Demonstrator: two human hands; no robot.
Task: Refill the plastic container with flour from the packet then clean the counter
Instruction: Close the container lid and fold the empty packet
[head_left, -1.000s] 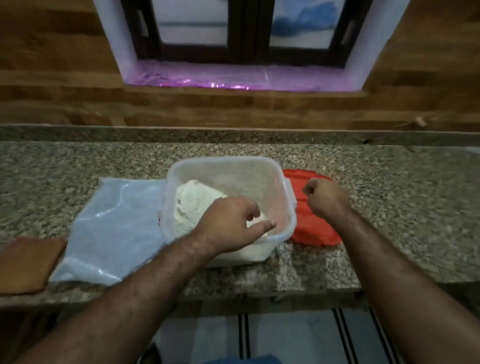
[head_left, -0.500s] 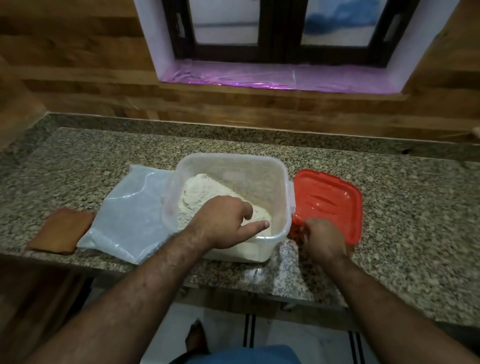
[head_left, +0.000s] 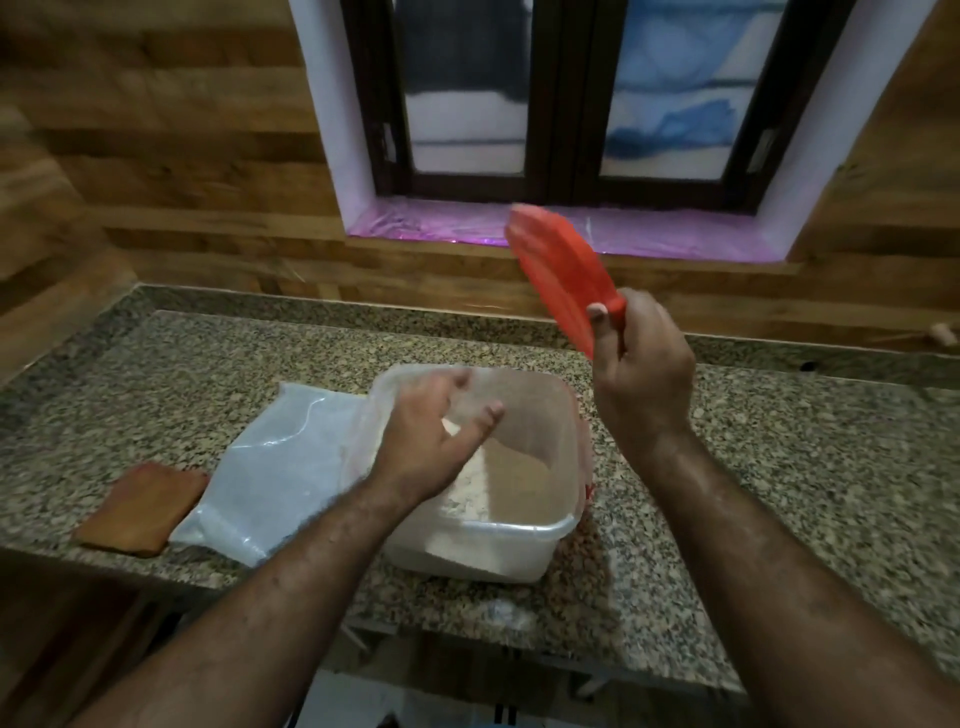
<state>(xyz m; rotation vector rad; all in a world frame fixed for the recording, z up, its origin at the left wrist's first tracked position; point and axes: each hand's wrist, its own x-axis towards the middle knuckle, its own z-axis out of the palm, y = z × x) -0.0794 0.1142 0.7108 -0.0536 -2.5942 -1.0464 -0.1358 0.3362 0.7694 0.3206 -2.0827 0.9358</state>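
A clear square plastic container (head_left: 524, 540) holding pale flour (head_left: 511, 475) stands near the counter's front edge. My left hand (head_left: 431, 436) hovers over its left side with fingers spread, holding nothing. My right hand (head_left: 641, 374) is raised above the container's right side and grips the red lid (head_left: 563, 270) by its lower corner; the lid is tilted up in front of the window sill. The flattened clear plastic packet (head_left: 280, 467) lies on the counter left of the container, partly under my left forearm.
A brown folded cloth (head_left: 143, 509) lies at the counter's front left. The speckled granite counter (head_left: 779, 467) runs to a wooden wall with a window (head_left: 566, 104) and purple-lined sill. A small flour smudge (head_left: 501, 610) shows near the front edge.
My right hand has picked the red lid off the counter and lifted it up. My left hand has let go of the container's rim and opened above it.
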